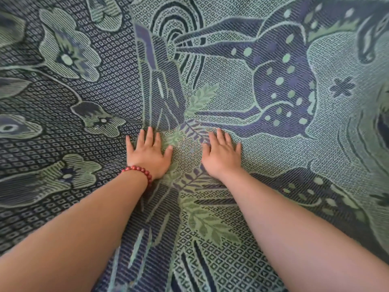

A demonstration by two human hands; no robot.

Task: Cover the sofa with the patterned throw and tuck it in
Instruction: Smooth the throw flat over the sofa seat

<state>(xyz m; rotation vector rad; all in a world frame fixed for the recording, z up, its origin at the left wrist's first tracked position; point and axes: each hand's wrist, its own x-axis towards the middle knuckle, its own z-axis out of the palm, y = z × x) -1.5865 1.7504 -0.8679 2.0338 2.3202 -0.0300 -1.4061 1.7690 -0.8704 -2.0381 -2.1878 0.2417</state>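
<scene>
Pressing flat on the patterned throw (231,81), my left hand (147,153) and right hand (223,157) lie side by side, fingers straight, gripping nothing. The throw spreads under them across my whole view.

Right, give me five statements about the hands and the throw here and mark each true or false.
1. The left hand and the right hand both lie palm down on the throw. True.
2. The red bead bracelet is on the right wrist. False: it is on the left wrist.
3. The right hand grips a bunched fold of the throw. False: its fingers are straight and rest flat on it.
4. The throw shows flowers and leaves in green and dark blue. True.
5. The two hands overlap. False: they are apart, with bare fabric between them.
</scene>
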